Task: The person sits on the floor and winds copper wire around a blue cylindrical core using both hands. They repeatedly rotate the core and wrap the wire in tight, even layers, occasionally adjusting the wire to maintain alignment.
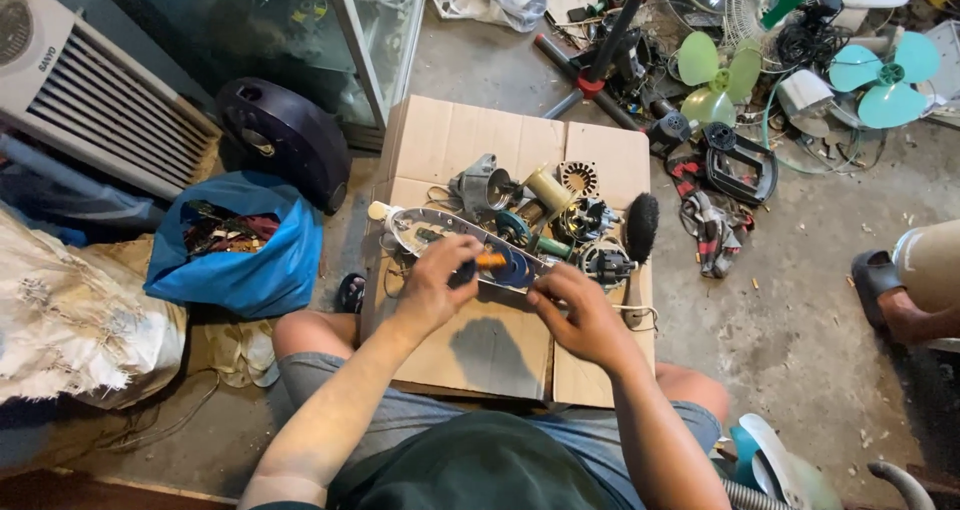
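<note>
A long grey-white appliance panel (425, 228) with blue parts lies across a flattened cardboard sheet (480, 355) on the floor. My left hand (437, 282) is closed on a small tool with an orange handle (490, 260) and presses it against the panel. My right hand (578, 308) grips the panel's right end beside a blue round part (517, 269). Just beyond the panel lie several motor parts: a metal motor housing (480, 185), a yellowish cylinder (548, 188), a round stator ring (577, 177) and wound coils (584, 220). A black brush (641, 226) rests at the right.
A blue bag (262, 270) of scrap sits at left, beside a dark round cover (285, 135) and a white louvred appliance (90, 90). Green fan blades (718, 78), teal fan blades (886, 75), cables and a black frame (740, 165) crowd the far right. Another person's sandalled foot (885, 290) is at right.
</note>
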